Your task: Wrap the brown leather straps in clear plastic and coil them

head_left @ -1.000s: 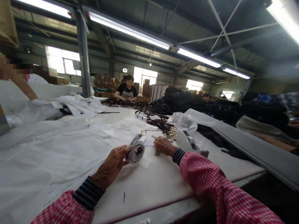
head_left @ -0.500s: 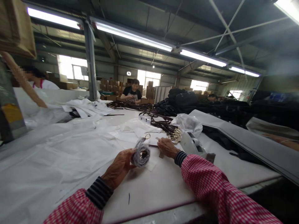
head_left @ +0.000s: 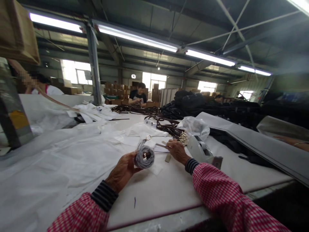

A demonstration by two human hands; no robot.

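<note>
My left hand (head_left: 124, 172) is closed around a rolled strap wrapped in clear plastic (head_left: 145, 158), held on its side just above the white table (head_left: 164, 193). A gold metal clasp (head_left: 148, 138) sticks up from the top of the roll. To the right, my right hand (head_left: 177, 150) pinches a thin flat grey strip (head_left: 161, 146), which points left toward the roll. A short greyish-tan piece (head_left: 168, 157) lies on the table under that hand. Just right of the hand stands a white tape dispenser (head_left: 199, 148).
Dark brown straps with gold clasps (head_left: 182, 137) lie beyond my right hand, beside crumpled clear plastic (head_left: 194, 125). White sheets (head_left: 60, 161) cover the left side. Black bags (head_left: 190, 100) are piled behind. A co-worker (head_left: 138, 95) is across the table; others are at the sides.
My right hand has lifted slightly and moved right, with the grey strip now showing in its fingers and the short piece uncovered below. The roll has shifted a little left and up.
</note>
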